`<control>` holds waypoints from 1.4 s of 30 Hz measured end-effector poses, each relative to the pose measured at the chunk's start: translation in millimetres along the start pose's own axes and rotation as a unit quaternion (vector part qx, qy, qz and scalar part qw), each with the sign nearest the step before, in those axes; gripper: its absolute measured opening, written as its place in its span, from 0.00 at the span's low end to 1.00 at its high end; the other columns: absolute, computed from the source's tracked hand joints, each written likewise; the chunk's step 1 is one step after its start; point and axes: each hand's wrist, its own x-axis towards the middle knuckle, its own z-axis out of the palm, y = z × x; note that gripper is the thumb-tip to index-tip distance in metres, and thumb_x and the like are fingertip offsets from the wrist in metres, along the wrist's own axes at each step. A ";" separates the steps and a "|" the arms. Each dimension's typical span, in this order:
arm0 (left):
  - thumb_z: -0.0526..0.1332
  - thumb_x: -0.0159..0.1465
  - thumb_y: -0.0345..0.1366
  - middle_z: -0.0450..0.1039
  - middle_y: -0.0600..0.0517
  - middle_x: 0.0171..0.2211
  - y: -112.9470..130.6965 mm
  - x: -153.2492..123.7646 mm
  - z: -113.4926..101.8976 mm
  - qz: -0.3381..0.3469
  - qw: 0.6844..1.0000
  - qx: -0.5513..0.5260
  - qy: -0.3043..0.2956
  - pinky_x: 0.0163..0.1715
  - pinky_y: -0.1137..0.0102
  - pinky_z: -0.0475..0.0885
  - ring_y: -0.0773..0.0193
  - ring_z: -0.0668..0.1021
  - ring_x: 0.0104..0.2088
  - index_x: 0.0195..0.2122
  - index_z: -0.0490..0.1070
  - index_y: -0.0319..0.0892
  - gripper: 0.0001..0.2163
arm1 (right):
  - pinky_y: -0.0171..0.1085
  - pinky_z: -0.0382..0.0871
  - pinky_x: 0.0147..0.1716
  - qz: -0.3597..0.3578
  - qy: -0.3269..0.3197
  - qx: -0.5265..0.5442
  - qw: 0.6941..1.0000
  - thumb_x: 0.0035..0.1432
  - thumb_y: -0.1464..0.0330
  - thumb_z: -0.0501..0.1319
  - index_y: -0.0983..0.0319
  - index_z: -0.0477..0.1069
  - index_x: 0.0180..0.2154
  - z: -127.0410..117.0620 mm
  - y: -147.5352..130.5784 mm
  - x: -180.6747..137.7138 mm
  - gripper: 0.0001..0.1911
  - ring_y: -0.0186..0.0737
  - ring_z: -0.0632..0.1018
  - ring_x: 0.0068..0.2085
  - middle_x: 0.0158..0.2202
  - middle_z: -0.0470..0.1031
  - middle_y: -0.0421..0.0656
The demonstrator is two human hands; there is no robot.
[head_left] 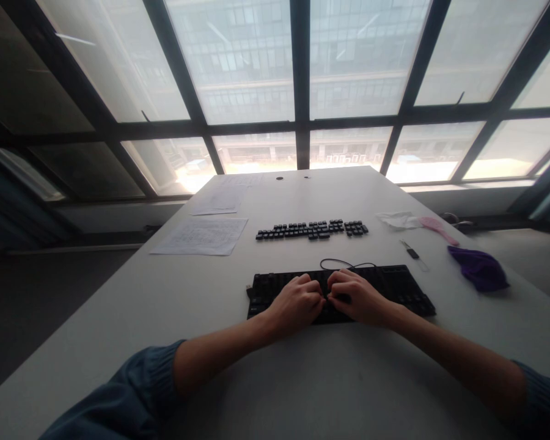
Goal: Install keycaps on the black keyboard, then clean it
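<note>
A black keyboard [394,286] lies in front of me, and much of its deck looks bare of keycaps, with some keys at its left and right ends. My left hand [301,299] rests over its middle, fingers curled and pinched. Close beside it, my right hand [355,294] is also closed, with its fingertips almost meeting those of the left. Whatever sits between the fingertips is hidden or too small to name. Behind the keyboard, many loose black keycaps [309,230] are laid out in rows. The keyboard's cable [337,261] loops at its back edge, and a plug [249,292] shows at its left end.
Printed paper sheets [201,236] lie on the white table [174,293] at the left. To the right are a small dark-handled tool with a wire loop [411,252], a white tissue [396,220], a pink brush-like item [435,226] and a purple cloth [479,267]. Windows stand beyond.
</note>
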 end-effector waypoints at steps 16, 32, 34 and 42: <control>0.64 0.65 0.37 0.83 0.50 0.41 -104.9 69.8 -52.7 -0.218 0.972 -0.017 0.087 0.44 0.67 0.73 0.59 0.81 0.38 0.42 0.83 0.43 0.09 | 0.43 0.67 0.50 0.101 0.094 -0.128 0.982 0.61 0.72 0.63 0.60 0.80 0.42 -41.5 60.9 67.3 0.09 0.47 0.77 0.45 0.41 0.79 0.46; 0.66 0.63 0.37 0.80 0.44 0.39 -123.2 123.6 5.2 -0.227 0.965 0.128 -0.006 0.49 0.62 0.71 0.51 0.76 0.48 0.36 0.83 0.43 0.06 | 0.41 0.62 0.45 0.102 -0.014 -0.285 0.953 0.64 0.69 0.62 0.61 0.82 0.39 2.4 101.0 131.4 0.09 0.50 0.72 0.49 0.44 0.77 0.50; 0.64 0.64 0.36 0.79 0.43 0.39 -123.1 123.1 9.0 -0.221 0.965 0.139 -0.013 0.49 0.61 0.71 0.50 0.76 0.48 0.37 0.83 0.42 0.07 | 0.41 0.62 0.46 0.094 -0.015 -0.287 0.953 0.65 0.69 0.61 0.61 0.82 0.37 5.4 102.4 135.0 0.10 0.50 0.71 0.48 0.44 0.77 0.51; 0.58 0.65 0.29 0.78 0.42 0.38 -125.6 118.3 11.8 -0.214 0.967 0.137 -0.023 0.50 0.60 0.71 0.52 0.77 0.47 0.34 0.82 0.40 0.11 | 0.43 0.59 0.48 0.050 -0.017 -0.279 0.959 0.65 0.71 0.60 0.63 0.80 0.33 7.8 106.9 135.3 0.11 0.50 0.70 0.48 0.40 0.79 0.50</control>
